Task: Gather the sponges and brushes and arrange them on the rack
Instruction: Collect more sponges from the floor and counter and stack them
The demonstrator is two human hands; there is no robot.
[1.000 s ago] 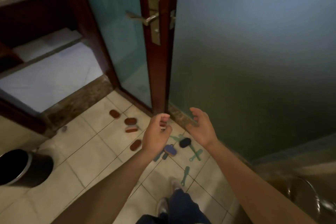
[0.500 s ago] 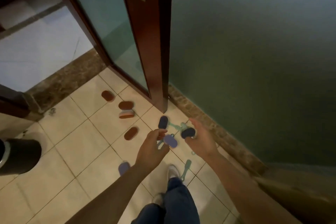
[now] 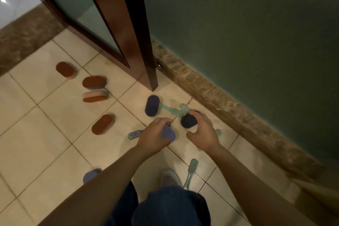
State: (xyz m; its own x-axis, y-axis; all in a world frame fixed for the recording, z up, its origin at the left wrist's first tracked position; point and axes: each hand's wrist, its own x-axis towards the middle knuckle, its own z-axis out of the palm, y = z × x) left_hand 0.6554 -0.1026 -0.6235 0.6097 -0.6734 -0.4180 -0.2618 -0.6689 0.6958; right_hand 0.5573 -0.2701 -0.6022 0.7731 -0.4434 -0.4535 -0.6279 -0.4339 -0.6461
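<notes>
Sponges and brushes lie scattered on the tiled floor. My left hand [image 3: 156, 134] hovers with loosely curled fingers over a purple sponge [image 3: 169, 134]; I cannot see it grip. My right hand [image 3: 201, 133] is spread above a dark sponge [image 3: 189, 120], fingers relaxed. A navy sponge [image 3: 152, 105] lies further ahead beside two crossed teal brushes [image 3: 173, 111]. Another teal brush [image 3: 134, 134] pokes out left of my left hand, and one more [image 3: 191, 169] lies by my shoe. Several brown sponges [image 3: 102, 124] sit to the left. A purple sponge [image 3: 90, 174] is half hidden by my left forearm. No rack is in view.
A wooden-framed glass door [image 3: 128, 33] stands open ahead, its lower corner close to the navy sponge. A frosted green glass wall [image 3: 256, 42] with a brown stone kerb [image 3: 220, 97] runs along the right. My legs and a shoe [image 3: 170, 178] are at the bottom.
The view has dropped closer to the floor and the door handle has left the frame. Both hands have lowered toward the purple and dark sponges.
</notes>
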